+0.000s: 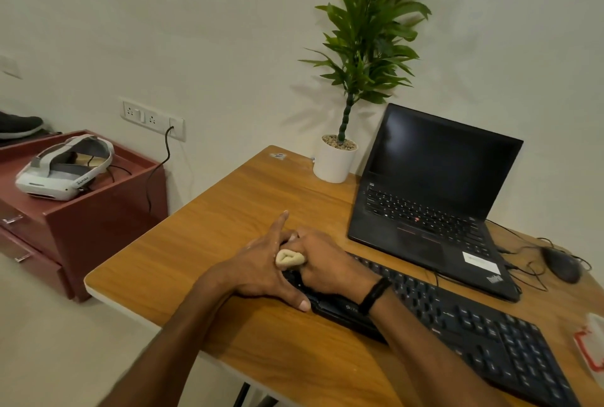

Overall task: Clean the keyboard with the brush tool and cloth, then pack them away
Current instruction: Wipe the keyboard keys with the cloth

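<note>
Over the keyboard [474,325], the right hand [327,264] clamps a rolled cream cloth [289,258]; the left hand [261,264] rests alongside, fingers straight

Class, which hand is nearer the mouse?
Right. The right hand, gripping the cloth, rests on the keyboard, far left of the mouse; the left hand lies even farther left.

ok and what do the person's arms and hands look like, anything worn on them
No sleeves or gloves are in view: the left hand and right hand are bare, and so are both forearms as far as the picture shows. The only thing worn is a slim black band round the right wrist. No rings are visible.
</note>
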The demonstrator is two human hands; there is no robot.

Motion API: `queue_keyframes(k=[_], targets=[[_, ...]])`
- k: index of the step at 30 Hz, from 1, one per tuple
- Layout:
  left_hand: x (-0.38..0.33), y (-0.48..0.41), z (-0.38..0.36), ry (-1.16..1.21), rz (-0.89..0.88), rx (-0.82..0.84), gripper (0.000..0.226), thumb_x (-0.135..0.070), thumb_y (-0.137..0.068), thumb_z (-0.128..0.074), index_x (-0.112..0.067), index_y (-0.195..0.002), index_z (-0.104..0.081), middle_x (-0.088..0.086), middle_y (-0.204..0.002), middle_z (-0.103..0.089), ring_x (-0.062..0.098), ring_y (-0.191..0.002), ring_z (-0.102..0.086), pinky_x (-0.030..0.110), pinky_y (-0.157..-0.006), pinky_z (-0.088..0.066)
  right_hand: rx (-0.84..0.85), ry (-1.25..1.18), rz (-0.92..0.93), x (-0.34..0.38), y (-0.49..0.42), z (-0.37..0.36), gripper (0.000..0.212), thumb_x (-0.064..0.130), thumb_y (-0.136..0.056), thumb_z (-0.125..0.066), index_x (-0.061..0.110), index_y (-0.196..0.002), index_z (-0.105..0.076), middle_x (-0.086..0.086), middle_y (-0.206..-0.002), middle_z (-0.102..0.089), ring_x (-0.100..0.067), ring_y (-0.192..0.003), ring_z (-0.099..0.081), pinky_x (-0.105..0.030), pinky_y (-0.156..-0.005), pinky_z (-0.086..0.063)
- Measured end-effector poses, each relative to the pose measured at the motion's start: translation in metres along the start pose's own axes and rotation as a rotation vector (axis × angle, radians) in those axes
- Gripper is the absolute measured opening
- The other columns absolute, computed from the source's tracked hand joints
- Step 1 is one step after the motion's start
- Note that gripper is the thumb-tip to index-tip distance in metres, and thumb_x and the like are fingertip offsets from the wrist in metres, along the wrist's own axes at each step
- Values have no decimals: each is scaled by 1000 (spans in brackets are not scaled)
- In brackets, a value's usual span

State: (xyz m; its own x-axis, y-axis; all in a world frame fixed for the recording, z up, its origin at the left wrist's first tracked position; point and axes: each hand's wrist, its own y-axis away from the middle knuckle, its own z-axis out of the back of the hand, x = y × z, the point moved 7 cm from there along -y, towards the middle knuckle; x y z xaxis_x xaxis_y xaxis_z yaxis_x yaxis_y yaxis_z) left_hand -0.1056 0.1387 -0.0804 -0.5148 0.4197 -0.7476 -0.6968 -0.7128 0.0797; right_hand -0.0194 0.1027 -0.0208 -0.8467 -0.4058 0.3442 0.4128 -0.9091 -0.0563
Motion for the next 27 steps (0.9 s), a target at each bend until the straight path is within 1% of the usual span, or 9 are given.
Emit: queue_keyframes(k=[3,5,8,10,15,19,21,24,27], targets=[[2,-1,-1,-27,0,-7,170,-80,-39,-88,-40,-153,32,-15,-167,-23,21,-154,-21,50,-126,-20,-88,77,-70,-16,1,9,44,-4,-86,-60,29,-114,-71,4,-101,-52,-10,-93,-44,-15,-72,-39],[1,-4,1,-27,-4,-6,170,-79,-41,-89,-38,-154,31,-18,-166,-21,20,-154,-19,49,-126,-20,-206,173,-181,-25,-2,20,46,0,-90,-59,35,-118,-68,5,-99,-44,-10,-93,-37,-22,-75,-40],[1,-2,1,-25,-26,-12,167,-75,-44,-90,-38,-155,30,-18,-166,-23,16,-153,-21,48,-126,-19,-68,32,-16,-4,3,9,45,-8,-82,-59,27,-107,-72,8,-100,-56,-7,-92,-49,-28,-76,-50],[1,-2,-4,-22,-38,-5,166,-77,-43,-89,-40,-155,28,-18,-166,-24,14,-152,-23,48,-126,-20,25,-30,51,8,16,5,42,-11,-80,-59,20,-103,-75,20,-98,-56,4,-88,-51,-15,-77,-47],[1,-6,2,-48,-33,-18,167,-81,-41,-87,-37,-157,24,-21,-166,-22,15,-153,-21,48,-126,-20,-263,120,-170,-30,8,21,47,-1,-88,-62,34,-118,-69,2,-97,-50,-13,-92,-44,-28,-78,-42],[1,-5,-3,-38,-56,-10,165,-78,-41,-89,-39,-158,21,-18,-166,-22,13,-153,-22,45,-126,-19,-141,-19,90,10,32,0,28,3,-85,-68,23,-103,-76,8,-96,-53,-4,-86,-45,-17,-71,-39],[1,-5,-5,-64,-46,-9,165,-80,-40,-88,-40,-158,21,-17,-167,-21,15,-154,-21,46,-126,-17,-158,-26,49,-1,38,4,32,3,-87,-67,25,-108,-76,4,-97,-54,-8,-88,-46,-17,-70,-39],[4,-8,-3,-97,-20,-17,165,-86,-38,-85,-41,-157,22,-18,-167,-21,18,-154,-20,48,-126,-18,-304,121,-189,-36,30,20,40,-1,-87,-63,26,-115,-73,2,-97,-50,-14,-94,-44,-24,-75,-36],[3,-6,-1,-94,-35,-15,164,-83,-41,-86,-39,-158,20,-19,-167,-20,15,-154,-21,47,-126,-17,-255,36,-83,-8,28,11,33,0,-85,-66,22,-107,-76,2,-96,-53,-13,-90,-45,-25,-72,-37]])
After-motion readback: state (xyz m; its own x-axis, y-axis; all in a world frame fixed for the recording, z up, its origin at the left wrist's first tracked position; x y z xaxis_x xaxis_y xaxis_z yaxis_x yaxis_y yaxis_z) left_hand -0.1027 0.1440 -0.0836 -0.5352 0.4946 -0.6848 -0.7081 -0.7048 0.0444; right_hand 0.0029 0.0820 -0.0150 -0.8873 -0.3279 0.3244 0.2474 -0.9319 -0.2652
